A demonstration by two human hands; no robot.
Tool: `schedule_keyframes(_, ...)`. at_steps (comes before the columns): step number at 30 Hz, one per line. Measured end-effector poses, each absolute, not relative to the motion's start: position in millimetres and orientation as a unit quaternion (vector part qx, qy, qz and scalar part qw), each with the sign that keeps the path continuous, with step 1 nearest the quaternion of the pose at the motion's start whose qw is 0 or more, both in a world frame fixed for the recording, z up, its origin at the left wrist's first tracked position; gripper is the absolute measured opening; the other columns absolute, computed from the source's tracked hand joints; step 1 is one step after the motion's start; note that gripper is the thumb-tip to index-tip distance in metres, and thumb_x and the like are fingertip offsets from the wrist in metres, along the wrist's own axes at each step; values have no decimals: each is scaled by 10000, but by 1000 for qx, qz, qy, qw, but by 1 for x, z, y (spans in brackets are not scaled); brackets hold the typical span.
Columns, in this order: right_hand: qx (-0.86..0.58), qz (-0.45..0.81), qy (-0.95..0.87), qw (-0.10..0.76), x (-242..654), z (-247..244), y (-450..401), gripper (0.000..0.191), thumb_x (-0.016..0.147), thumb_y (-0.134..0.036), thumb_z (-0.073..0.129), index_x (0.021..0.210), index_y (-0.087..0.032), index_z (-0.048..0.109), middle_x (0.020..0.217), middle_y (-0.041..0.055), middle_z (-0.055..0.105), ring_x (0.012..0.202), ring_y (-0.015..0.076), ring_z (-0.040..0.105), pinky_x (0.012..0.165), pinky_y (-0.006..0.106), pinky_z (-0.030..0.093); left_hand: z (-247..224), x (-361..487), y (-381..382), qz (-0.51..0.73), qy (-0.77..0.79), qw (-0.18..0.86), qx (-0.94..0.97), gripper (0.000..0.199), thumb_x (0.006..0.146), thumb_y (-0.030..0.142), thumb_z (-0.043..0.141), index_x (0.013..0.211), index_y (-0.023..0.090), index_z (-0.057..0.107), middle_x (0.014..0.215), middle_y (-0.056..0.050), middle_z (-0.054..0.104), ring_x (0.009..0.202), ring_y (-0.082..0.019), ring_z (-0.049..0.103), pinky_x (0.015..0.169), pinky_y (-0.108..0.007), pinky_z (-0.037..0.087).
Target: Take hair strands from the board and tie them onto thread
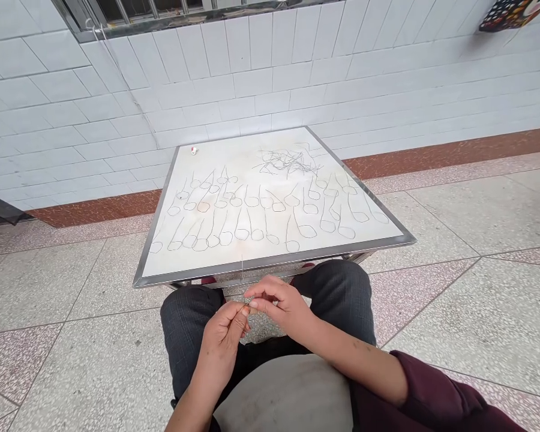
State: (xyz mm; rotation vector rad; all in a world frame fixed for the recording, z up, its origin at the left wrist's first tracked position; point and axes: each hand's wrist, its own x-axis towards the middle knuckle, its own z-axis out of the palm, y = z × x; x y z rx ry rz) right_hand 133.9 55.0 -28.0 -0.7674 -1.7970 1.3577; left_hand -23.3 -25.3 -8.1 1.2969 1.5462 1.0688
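My left hand (224, 336) is closed in a pinch in front of my lap. It grips a thin wire (242, 267), whose straight end sticks up past the table's front edge. My right hand (281, 306) meets it from the right, thumb and finger pinched at the same spot on the wire. Fingers cover the lower part of the wire, so its shape there is hidden. Beyond my hands, several thin wires with a round loop at one end (307, 231) lie in rough rows on the white table (216, 264).
A tangled heap of straight wires (288, 161) lies at the table's back right. Near the back left corner sits a small white and red object (194, 150). The table has a grey metal rim and stands by a white tiled wall (252, 54). My knees reach its front edge.
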Motion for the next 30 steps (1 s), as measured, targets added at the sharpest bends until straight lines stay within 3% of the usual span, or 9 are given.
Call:
schedule_keyframes(5,-307,661,-598,333,133,-24,56,162,871,-360,663,931,-218,712,915,23,659,864,160,627,824,333,512,-6,-24,-24,427,603,439,512,297,941,432,511,832,206,669,735,-11,561,696,-176,509,669,-278,437)
schedule_keyframes(12,-290,742,-507,329,128,-21,55,267,774,-437,745,830,-189,663,816,-3,649,787,145,625,795,327,514,-4,-23,-23,420,599,454,509,297,927,439,532,823,202,678,727,-12,549,697,-177,501,674,-280,445)
schedule_keyframes(17,-303,739,-496,340,126,-19,56,267,766,-426,750,819,-189,638,792,-18,619,747,126,587,758,292,481,0,-21,-23,431,584,465,507,249,903,427,580,892,208,699,784,-21,584,703,-172,504,664,-272,444)
schedule_keyframes(24,-267,746,-498,353,119,-23,61,297,741,-428,766,798,-184,606,688,-39,565,643,109,524,667,264,439,-8,-23,-20,442,603,435,501,382,923,513,536,734,203,651,707,-13,546,666,-180,499,622,-277,421)
schedule_keyframes(30,-289,714,-527,358,113,-20,76,269,753,-410,728,777,-189,577,675,-43,534,624,108,473,638,254,377,-19,-28,-10,458,599,454,474,470,873,633,552,959,201,716,769,-33,582,720,-201,524,671,-306,453)
